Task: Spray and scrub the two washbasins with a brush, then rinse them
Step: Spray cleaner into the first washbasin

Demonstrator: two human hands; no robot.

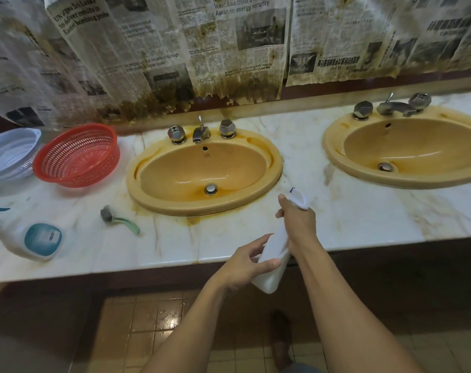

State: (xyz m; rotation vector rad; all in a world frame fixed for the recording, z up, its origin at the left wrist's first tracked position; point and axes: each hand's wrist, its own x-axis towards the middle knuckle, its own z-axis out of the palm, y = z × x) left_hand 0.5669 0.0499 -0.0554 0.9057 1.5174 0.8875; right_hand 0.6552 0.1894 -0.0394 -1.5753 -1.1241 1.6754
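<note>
The white spray bottle [271, 278] is gripped near its top by the right hand [299, 222], lower by the left hand [242, 265].

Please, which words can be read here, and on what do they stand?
"UN urges Sri Lanka to deliver results in Easter bombing probe": left newspaper sheet.
"West Asia crisis a reminder", "Asean on energy security": top middle sheet, cut off.
"Six people hurt but no serious damage", "Japan quake": middle sheet.
Unreadable: Chinese headlines on right sheets, label of lying bottle, mark in left basin.
Held white spray bottle: no text.
</note>
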